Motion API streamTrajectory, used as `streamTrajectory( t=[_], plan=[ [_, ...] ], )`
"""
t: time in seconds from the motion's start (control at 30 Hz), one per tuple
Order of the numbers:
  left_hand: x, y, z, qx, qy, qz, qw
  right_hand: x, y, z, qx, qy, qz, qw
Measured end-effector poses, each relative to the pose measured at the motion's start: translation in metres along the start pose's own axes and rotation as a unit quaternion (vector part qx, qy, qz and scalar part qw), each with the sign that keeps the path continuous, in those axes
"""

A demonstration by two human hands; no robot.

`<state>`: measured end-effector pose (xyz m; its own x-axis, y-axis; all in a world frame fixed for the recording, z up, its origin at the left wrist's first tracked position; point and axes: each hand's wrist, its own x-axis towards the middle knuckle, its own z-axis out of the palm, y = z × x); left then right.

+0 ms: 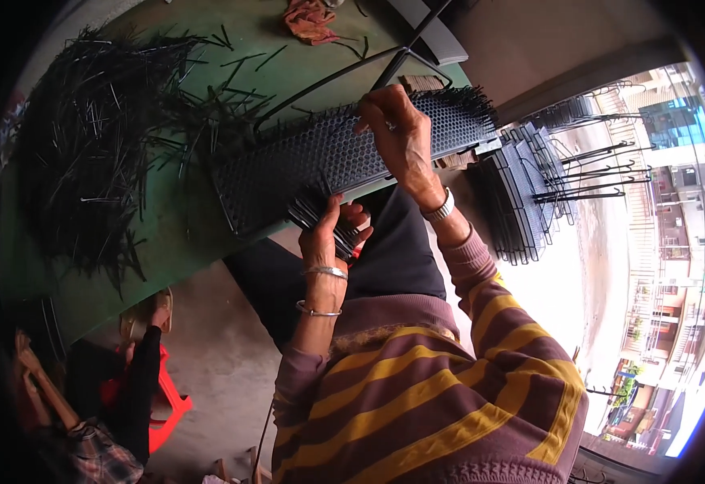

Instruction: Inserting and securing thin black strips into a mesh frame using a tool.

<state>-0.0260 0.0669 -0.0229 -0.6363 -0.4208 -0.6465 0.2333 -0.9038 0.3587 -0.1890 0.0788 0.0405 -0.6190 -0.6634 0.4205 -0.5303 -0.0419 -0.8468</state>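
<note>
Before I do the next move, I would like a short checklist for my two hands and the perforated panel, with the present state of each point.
1. Sticks at hand: ok. The left hand holds a bundle of thin black sticks.
2. Right hand at the perforated panel: ok. It appears over the panel, right of the left hand.
3. Stick between the right fingertips: cannot tell. It is too small to make out.
4. Sticks standing across the whole panel: not ok. They bristle along the far side; none are evident across much of the near side.
5. More sticks on the green table: ok. A large loose pile lies left of the panel.
</note>
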Motion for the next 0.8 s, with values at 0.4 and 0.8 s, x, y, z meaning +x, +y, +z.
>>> streamTrajectory(
  t=[0.4,0.8],
  plan=[
    [-0.005,-0.012,0.013,0.057,-0.012,0.047,0.997,0.020,0.042,0.012,-0.026,-0.029,-0.107,0.994],
    [-0.011,-0.008,0.016,0.086,0.028,0.065,0.994,0.020,0.045,0.010,-0.046,-0.048,-0.158,0.985]
  ],
)
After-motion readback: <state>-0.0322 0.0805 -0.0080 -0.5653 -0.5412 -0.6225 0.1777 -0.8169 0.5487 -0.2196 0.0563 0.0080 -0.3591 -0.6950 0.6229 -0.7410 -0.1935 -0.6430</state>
